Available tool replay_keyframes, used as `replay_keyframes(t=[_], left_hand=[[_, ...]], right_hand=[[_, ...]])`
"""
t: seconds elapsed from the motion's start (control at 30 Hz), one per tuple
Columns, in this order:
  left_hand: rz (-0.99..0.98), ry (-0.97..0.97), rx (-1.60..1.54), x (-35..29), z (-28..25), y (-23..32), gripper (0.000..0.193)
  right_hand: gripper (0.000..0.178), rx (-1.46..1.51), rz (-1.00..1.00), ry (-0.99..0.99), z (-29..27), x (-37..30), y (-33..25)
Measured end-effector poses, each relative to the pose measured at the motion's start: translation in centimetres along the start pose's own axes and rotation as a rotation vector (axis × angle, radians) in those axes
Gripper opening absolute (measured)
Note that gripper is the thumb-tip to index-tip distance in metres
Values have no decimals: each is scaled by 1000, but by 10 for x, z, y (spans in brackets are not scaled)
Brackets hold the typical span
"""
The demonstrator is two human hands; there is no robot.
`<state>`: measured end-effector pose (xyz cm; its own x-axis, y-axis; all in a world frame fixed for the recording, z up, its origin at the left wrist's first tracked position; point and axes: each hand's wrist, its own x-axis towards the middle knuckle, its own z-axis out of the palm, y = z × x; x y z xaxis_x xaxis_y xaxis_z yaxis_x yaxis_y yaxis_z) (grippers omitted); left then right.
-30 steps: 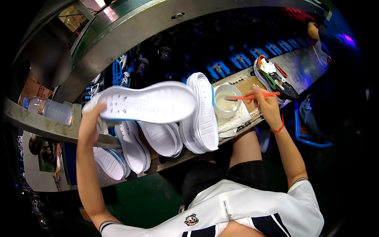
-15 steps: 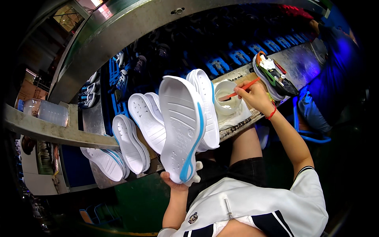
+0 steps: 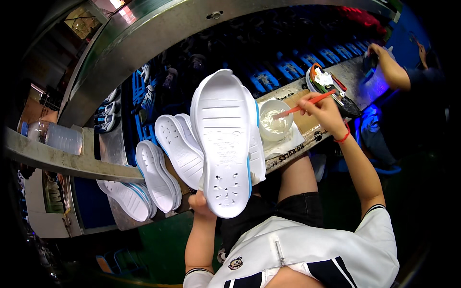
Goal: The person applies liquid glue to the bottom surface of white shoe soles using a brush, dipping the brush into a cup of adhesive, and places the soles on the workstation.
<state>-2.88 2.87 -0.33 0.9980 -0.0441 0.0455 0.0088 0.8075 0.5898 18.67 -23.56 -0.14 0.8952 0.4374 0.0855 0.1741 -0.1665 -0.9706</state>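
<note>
Left hand [image 3: 200,202] grasping the near end of a white sole [image 3: 223,144], which extends forward from it, inner face toward the camera; most fingers hidden behind. Right hand [image 3: 319,113] pinching a red brush [image 3: 293,110], tip inside the bowl [image 3: 273,138] just left of that hand. Possible faults: the one-ended grip could let the sole tilt and knock the white sole behind it [image 3: 258,158]; an overloaded brush could drip onto the cloth [image 3: 288,146] under the bowl. Pose: left forearm near vertical in view; right forearm slants forward and left. Left of the left hand: more white soles [image 3: 163,180].
</note>
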Motion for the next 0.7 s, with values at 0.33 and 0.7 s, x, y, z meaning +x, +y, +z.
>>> replay_keyframes(t=[0.33, 0.7], left_hand=[[-239, 199, 95, 4, 2, -11, 70], [-386, 185, 34, -4, 11, 1, 58]], right_hand=[[17, 9, -358, -175, 39, -17, -60], [18, 34, -220, -98, 29, 10, -70]])
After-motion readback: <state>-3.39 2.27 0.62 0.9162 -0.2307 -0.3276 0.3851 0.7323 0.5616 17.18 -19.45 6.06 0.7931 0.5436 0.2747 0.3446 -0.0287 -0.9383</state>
